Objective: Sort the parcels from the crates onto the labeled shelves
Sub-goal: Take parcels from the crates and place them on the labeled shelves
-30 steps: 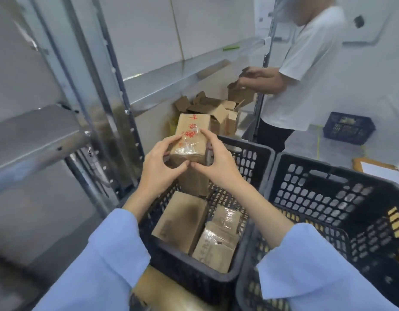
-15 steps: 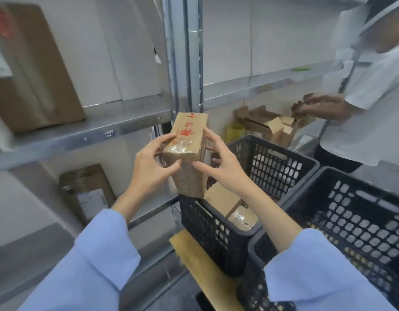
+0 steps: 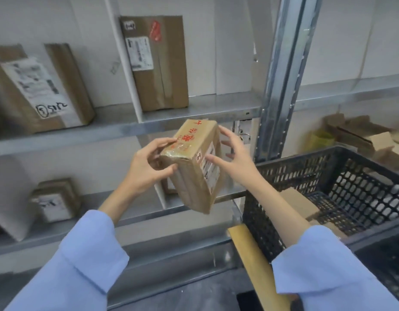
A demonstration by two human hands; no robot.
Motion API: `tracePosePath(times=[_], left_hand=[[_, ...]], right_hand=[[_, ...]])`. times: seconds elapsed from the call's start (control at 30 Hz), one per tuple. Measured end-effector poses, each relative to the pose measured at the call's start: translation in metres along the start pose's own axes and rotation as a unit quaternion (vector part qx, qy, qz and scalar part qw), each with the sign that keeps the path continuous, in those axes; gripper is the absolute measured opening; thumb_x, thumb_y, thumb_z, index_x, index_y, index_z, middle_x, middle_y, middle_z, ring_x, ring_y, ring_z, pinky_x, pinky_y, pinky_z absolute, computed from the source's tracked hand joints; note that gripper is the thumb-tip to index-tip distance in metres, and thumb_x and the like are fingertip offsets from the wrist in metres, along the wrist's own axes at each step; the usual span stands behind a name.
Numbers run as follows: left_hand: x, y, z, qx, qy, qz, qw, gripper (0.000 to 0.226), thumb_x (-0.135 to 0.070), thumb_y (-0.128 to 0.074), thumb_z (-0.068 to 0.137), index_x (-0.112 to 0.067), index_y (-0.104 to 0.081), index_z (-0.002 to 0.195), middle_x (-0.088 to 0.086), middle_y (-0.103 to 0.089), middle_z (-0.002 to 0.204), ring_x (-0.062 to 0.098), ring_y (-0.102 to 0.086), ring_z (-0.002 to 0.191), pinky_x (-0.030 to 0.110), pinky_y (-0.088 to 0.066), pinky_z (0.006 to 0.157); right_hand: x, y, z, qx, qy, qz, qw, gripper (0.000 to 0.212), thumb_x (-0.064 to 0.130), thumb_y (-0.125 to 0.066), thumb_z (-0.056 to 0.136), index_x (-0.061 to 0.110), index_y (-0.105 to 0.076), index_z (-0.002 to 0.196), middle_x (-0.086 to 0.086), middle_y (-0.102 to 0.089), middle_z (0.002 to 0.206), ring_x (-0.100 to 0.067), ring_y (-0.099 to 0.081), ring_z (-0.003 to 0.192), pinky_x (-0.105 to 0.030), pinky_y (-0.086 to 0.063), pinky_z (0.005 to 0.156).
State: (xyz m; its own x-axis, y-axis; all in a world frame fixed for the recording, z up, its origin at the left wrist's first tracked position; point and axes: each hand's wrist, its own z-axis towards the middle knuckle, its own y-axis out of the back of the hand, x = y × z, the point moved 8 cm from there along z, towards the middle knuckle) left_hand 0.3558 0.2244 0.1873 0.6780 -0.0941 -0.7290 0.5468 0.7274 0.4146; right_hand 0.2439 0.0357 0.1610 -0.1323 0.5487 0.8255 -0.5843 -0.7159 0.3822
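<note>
Parcel is tilted in mid-air before the shelves, the left hand fingers clamped on its taped end, the right hand fingers spread against its labeled side. It looks light and stiff; tape may be slippery, so take the cardboard edges. Right of the fingers, the crate holds more boxes.

The parcel in the middle has red handwritten characters on its top face, too smeared to read, and a white printed label on its side, also illegible. On the upper shelf, the left box carries a handwritten circled "5" followed by what looks like "5112"; its shipping label and that of the upright box are blurred.
</note>
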Motion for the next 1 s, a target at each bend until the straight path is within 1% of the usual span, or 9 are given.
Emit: tracePosePath(times=[0.1, 0.23, 0.3, 0.43, 0.53, 0.63, 0.7, 0.83, 1.0], left_hand=[[0.014, 0.036, -0.023, 0.002, 0.052, 0.0, 0.999, 0.054, -0.026, -0.079, 0.073, -0.03, -0.062, 0.124, -0.008, -0.067, 0.12, 0.005, -0.063, 0.099, 0.012, -0.048, 0.063], [0.027, 0.082, -0.055, -0.016, 0.075, 0.001, 0.997, 0.055, -0.036, -0.076, 0.073, -0.027, -0.061, 0.125, -0.003, -0.066, 0.123, 0.018, -0.06, 0.116, 0.037, -0.054, 0.09], [0.035, 0.109, -0.071, -0.061, 0.086, -0.005, 0.994, 0.053, -0.035, -0.077, 0.071, -0.031, -0.059, 0.121, -0.003, -0.066, 0.121, 0.023, -0.06, 0.117, 0.046, -0.053, 0.094], [0.043, 0.157, -0.103, -0.171, 0.092, -0.023, 0.981, 0.043, -0.032, -0.08, 0.069, -0.036, -0.055, 0.103, 0.006, -0.058, 0.117, 0.042, -0.059, 0.11, 0.059, -0.053, 0.088], [0.041, 0.186, -0.127, -0.232, 0.084, -0.01, 0.969, 0.034, -0.013, -0.078, 0.078, -0.025, -0.053, 0.098, 0.014, -0.057, 0.115, 0.041, -0.061, 0.107, 0.066, -0.05, 0.087], [0.037, 0.208, -0.148, -0.272, 0.085, 0.02, 0.958, 0.031, -0.002, -0.073, 0.083, -0.022, -0.055, 0.098, 0.006, -0.06, 0.115, 0.022, -0.065, 0.101, 0.062, -0.049, 0.091], [0.034, 0.223, -0.161, -0.285, 0.089, 0.035, 0.954, 0.03, -0.003, -0.073, 0.084, -0.019, -0.058, 0.104, 0.01, -0.059, 0.119, 0.022, -0.065, 0.102, 0.057, -0.05, 0.093], [0.024, 0.247, -0.183, -0.286, 0.079, 0.05, 0.954, 0.037, -0.006, -0.072, 0.086, -0.015, -0.059, 0.119, 0.006, -0.06, 0.122, 0.016, -0.064, 0.105, 0.044, -0.05, 0.098], [0.019, 0.272, -0.211, -0.265, 0.082, 0.041, 0.96, 0.05, -0.012, -0.072, 0.087, -0.023, -0.054, 0.132, -0.006, -0.057, 0.132, 0.01, -0.058, 0.12, 0.028, -0.047, 0.099]], right_hand=[[0.002, -0.039, 0.009, 0.056, -0.026, 0.021, 0.998, 0.101, 0.058, -0.077, 0.069, 0.04, -0.022, 0.152, 0.012, -0.032, 0.156, -0.01, -0.033, 0.141, -0.035, -0.03, 0.111], [0.014, -0.097, 0.013, 0.117, -0.036, 0.059, 0.991, 0.1, 0.051, -0.082, 0.07, 0.038, -0.025, 0.151, 0.012, -0.047, 0.141, -0.003, -0.047, 0.127, -0.026, -0.038, 0.102], [0.024, -0.12, 0.012, 0.099, -0.032, 0.073, 0.992, 0.092, 0.047, -0.085, 0.07, 0.04, -0.033, 0.145, 0.02, -0.051, 0.133, 0.004, -0.049, 0.122, -0.028, -0.044, 0.103], [0.048, -0.161, 0.006, 0.081, -0.032, 0.093, 0.992, 0.081, 0.055, -0.085, 0.063, 0.057, -0.038, 0.128, 0.029, -0.055, 0.122, -0.003, -0.051, 0.123, -0.042, -0.046, 0.105], [0.069, -0.188, 0.002, 0.074, -0.019, 0.098, 0.992, 0.087, 0.053, -0.086, 0.065, 0.044, -0.038, 0.138, 0.029, -0.056, 0.122, -0.001, -0.052, 0.121, -0.04, -0.047, 0.105], [0.089, -0.209, -0.004, 0.061, -0.012, 0.09, 0.994, 0.089, 0.047, -0.085, 0.07, 0.035, -0.036, 0.143, 0.012, -0.053, 0.134, -0.008, -0.049, 0.124, -0.04, -0.045, 0.105], [0.1, -0.222, -0.01, 0.053, -0.015, 0.085, 0.995, 0.087, 0.045, -0.084, 0.072, 0.034, -0.035, 0.144, 0.014, -0.052, 0.133, -0.007, -0.049, 0.121, -0.034, -0.045, 0.1], [0.119, -0.246, -0.023, 0.04, -0.005, 0.07, 0.997, 0.074, 0.038, -0.081, 0.078, 0.029, -0.041, 0.139, 0.036, -0.046, 0.113, 0.024, -0.045, 0.102, 0.0, -0.037, 0.075], [0.142, -0.272, -0.04, 0.031, -0.004, 0.065, 0.997, 0.066, 0.03, -0.079, 0.082, 0.027, -0.043, 0.138, 0.024, -0.048, 0.122, 0.019, -0.044, 0.1, -0.003, -0.035, 0.075]])
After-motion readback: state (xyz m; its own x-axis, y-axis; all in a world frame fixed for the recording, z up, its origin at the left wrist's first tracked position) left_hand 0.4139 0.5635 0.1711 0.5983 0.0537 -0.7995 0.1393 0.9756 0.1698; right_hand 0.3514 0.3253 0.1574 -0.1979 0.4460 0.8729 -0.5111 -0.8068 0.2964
